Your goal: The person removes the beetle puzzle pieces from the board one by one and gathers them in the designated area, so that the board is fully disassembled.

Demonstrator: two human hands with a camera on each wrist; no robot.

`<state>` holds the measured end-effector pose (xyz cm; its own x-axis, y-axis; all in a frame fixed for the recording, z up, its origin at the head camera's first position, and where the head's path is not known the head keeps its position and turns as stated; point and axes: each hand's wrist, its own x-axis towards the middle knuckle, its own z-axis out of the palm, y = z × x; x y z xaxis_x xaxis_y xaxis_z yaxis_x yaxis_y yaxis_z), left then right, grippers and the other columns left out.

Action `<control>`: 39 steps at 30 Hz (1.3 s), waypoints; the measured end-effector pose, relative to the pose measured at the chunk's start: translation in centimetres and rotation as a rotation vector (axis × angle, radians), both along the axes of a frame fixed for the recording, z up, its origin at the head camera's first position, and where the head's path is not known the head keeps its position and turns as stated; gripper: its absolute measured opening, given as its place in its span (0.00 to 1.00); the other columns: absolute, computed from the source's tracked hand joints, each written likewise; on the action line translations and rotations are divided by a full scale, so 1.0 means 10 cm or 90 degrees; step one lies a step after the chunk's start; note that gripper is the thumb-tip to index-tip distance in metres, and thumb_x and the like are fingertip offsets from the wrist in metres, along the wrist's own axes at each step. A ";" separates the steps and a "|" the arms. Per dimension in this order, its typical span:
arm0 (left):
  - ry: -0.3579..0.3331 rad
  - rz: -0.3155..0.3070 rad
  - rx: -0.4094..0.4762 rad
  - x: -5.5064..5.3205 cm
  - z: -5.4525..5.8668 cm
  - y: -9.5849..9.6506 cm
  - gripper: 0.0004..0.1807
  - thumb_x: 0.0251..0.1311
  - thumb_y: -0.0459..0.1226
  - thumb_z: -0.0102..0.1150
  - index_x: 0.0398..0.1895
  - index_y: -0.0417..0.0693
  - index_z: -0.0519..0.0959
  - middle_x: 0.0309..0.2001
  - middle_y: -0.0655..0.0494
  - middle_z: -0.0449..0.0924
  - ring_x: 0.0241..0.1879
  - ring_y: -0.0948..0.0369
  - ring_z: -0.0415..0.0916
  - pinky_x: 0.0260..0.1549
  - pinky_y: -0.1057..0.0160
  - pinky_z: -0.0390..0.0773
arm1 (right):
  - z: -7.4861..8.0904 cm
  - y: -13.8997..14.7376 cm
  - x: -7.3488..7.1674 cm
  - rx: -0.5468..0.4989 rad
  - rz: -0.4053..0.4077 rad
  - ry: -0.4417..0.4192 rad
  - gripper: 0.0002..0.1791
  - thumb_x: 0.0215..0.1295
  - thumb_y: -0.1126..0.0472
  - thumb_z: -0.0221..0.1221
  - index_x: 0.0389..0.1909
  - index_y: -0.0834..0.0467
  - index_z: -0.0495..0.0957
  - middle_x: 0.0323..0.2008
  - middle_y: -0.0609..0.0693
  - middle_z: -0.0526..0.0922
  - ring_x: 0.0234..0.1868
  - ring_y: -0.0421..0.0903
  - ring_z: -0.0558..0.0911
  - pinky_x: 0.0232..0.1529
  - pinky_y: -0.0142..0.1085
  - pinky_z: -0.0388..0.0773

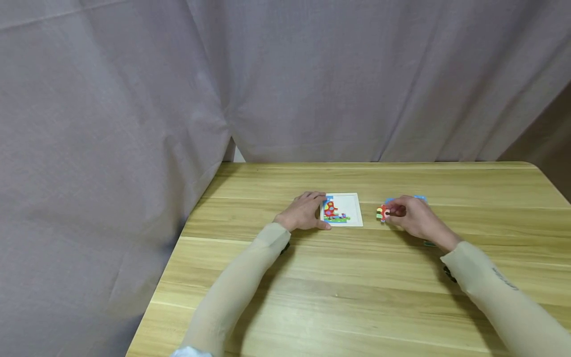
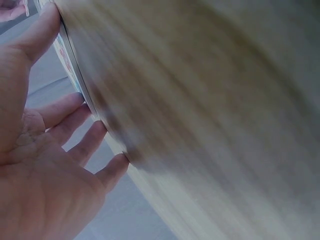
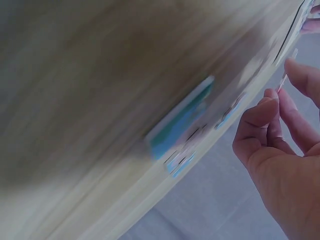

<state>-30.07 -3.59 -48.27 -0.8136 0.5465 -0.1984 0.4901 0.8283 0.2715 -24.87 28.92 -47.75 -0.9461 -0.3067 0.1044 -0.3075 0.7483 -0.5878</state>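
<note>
Grey curtain [image 1: 312, 79] hangs in folds behind a light wood-grain table [image 1: 330, 297], which fills the lower part of my head view; on it lies a white puzzle frame [image 1: 359, 214], flat, its left part filled with a red, spotted picture over a green strip, white backing showing to the right. At the frame's left side I see the left hand [image 1: 305, 212], fingers spread, the thumb at the near edge and the fingers at the far corner; my left wrist view adds what the head camera hides, the palm side, with fingers fairly straight and tips down along the frame's edge and the tabletop.

Well apart from it, right of the frame, the right hand [image 1: 415, 215] pinches a red puzzle piece [image 1: 382, 213] between thumb and fingers; the head view gives me its red, yellow and green colours, while the right wrist view shows only a thin edge in the pinch. Just beyond that hand, blue pieces [image 1: 420, 198] peep out; the right wrist camera shows more beneath it, a larger flat item [image 3: 182, 120] in green and blue with a pale edge, and smaller pieces [image 3: 180, 162] close by, all blurred; I cannot tell what they picture. Dark lettering on the right sleeve [image 1: 504, 292] reaches me only through the head view.
</note>
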 end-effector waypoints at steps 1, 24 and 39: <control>-0.001 0.000 0.000 0.00 0.00 0.00 0.53 0.67 0.61 0.72 0.88 0.53 0.59 0.89 0.57 0.56 0.89 0.53 0.52 0.88 0.47 0.58 | 0.00 0.02 0.01 0.005 0.001 0.004 0.12 0.66 0.67 0.74 0.47 0.70 0.88 0.38 0.59 0.89 0.37 0.40 0.80 0.36 0.26 0.77; -0.009 0.001 -0.001 -0.01 0.00 -0.01 0.53 0.68 0.61 0.71 0.88 0.52 0.59 0.89 0.57 0.55 0.89 0.52 0.52 0.88 0.46 0.57 | -0.05 0.34 0.07 0.055 -0.005 -0.033 0.13 0.70 0.66 0.71 0.52 0.68 0.88 0.34 0.50 0.86 0.34 0.34 0.74 0.34 0.29 0.72; -0.007 0.003 -0.003 0.00 0.01 0.01 0.53 0.67 0.61 0.71 0.88 0.53 0.59 0.89 0.58 0.55 0.89 0.52 0.52 0.88 0.46 0.58 | -0.06 0.37 0.04 0.065 0.006 -0.044 0.13 0.67 0.67 0.71 0.50 0.68 0.89 0.38 0.52 0.91 0.37 0.32 0.78 0.37 0.27 0.76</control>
